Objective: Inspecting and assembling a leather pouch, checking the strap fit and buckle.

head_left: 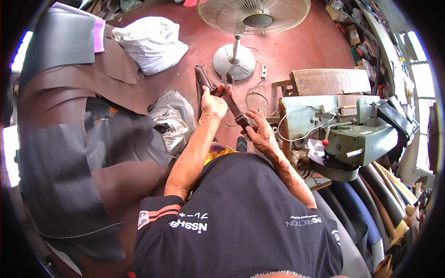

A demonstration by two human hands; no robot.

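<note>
A long dark brown leather strap (pixel 231 103) stretches between both hands, above the red floor. My left hand (pixel 213 103) grips its far part, where the strap folds back into a loop (pixel 200 81). At the near end, close to my body, my right hand (pixel 260 132) pinches the strap between thumb and fingers. Both forearms reach forward over my dark shirt.
A green-grey machine (pixel 357 139) sits on a wooden stand at right, with leather rolls (pixel 371 204) below it. Dark leather sheets (pixel 79 139) cover the left. A standing fan (pixel 252 16), a white sack (pixel 150 41) and a plastic bag (pixel 174 118) lie ahead.
</note>
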